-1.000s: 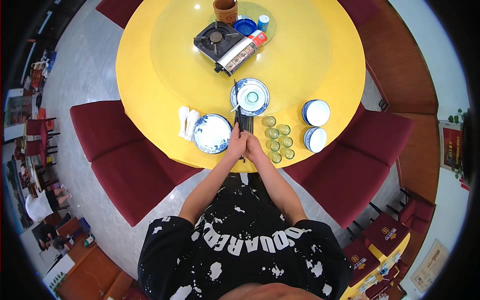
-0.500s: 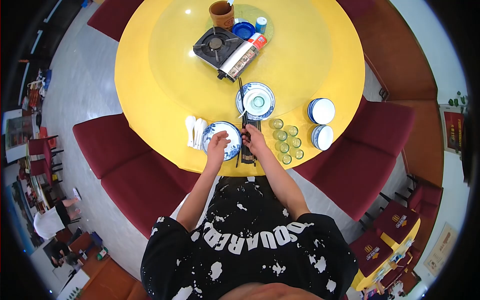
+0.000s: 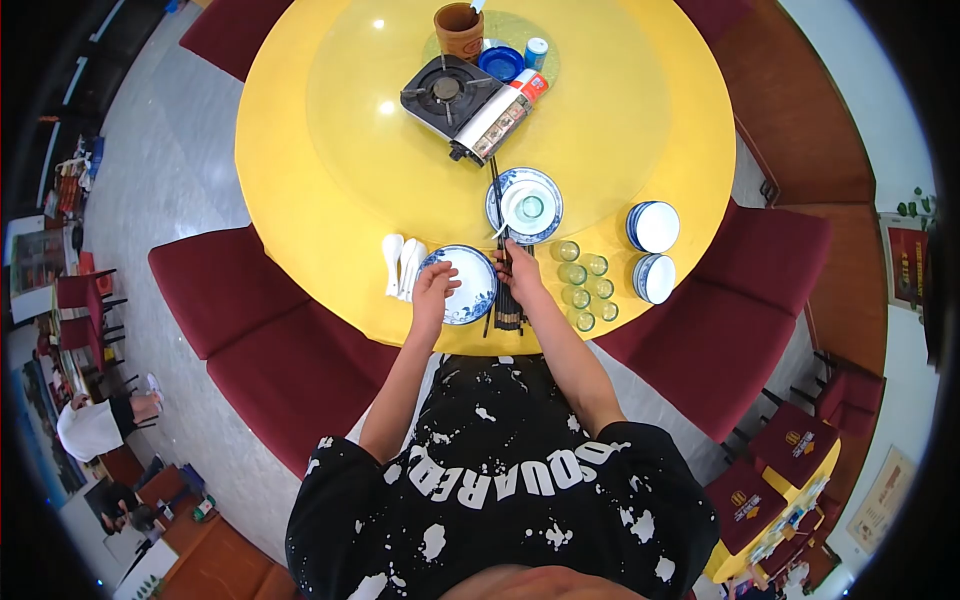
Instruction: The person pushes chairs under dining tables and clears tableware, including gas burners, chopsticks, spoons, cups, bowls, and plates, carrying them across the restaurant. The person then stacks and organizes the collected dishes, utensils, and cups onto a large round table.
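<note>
My left hand [image 3: 434, 290] is over the left part of a blue-and-white plate [image 3: 474, 292], fingers apart and nothing in them. My right hand [image 3: 519, 272] has its fingers closed on black chopsticks [image 3: 497, 196], whose far ends point up the table beside a place setting. More dark chopsticks [image 3: 508, 314] lie in a bundle under that hand. The setting is a patterned plate [image 3: 550, 228] bearing a bowl, a green glass [image 3: 531, 206] and a white spoon [image 3: 499, 231]. White spoons [image 3: 393, 262] lie left of the plate stack. Several green glasses [image 3: 573, 274] stand to the right.
Two bowl stacks [image 3: 657, 227] [image 3: 654, 279] stand on the right of the yellow table [image 3: 290, 200]. Farther back are a portable stove [image 3: 449, 92], a brown pot [image 3: 460, 34], a blue dish [image 3: 500, 64] and a can [image 3: 536, 52]. Red chairs flank me; people are at the far left.
My hands were together at the chopsticks; they have since parted, the left moving over the plate. The right remains by the chopsticks. The camera view has shifted slightly.
</note>
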Demonstrator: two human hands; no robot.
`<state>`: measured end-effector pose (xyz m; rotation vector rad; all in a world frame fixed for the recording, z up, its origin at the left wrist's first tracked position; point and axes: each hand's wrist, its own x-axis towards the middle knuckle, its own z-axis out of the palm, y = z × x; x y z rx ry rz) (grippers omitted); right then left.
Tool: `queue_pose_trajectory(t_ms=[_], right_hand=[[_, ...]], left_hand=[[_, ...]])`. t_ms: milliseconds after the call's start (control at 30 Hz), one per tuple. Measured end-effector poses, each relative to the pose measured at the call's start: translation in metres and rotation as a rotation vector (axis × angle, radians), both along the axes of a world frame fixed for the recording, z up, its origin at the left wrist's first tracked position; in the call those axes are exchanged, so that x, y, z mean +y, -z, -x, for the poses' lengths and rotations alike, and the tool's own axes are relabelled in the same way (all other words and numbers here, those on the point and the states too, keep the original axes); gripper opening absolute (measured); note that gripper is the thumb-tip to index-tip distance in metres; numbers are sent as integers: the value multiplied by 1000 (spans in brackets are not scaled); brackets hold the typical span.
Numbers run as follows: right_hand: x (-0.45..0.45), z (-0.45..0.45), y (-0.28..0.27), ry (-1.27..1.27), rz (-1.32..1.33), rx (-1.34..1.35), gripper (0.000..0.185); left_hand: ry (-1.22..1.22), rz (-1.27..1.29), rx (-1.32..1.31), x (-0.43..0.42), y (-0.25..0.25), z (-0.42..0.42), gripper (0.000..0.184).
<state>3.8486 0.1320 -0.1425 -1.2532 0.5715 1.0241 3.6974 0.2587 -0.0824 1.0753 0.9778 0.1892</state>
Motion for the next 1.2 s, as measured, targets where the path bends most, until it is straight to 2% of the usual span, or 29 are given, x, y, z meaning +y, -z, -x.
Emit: queue_pose_trajectory(t_ms=[100,300,433,533,733,867,1033,1200], right_hand=[[0,0,5,11,-8,-6,39],[-14,7,13,31,-30,38,30],[-21,15,8,-10,-32,-33,28],[-22,19,8,-3,-23,-54,27],[-19,22,19,-10,-54,-82,29],[-26,24,3,57,-19,-50,31],[-56,34,-3,38,19,-70,33],[-82,47,-6,38,61,-46,31]], left_hand=[[-10,18,15,-3,2,7,27],[-36,47,51,-7,7,17,26],[-82,35,43,-5,2,17,25],[-167,-64,-30,6,14,17,24],[-229,-191,-105,54,-4,-1,24],[-103,-466,3,97,6,-15,30],[366,-1153,261,155,63,-30,45],[548,-1326,391,156,87,-33,50]])
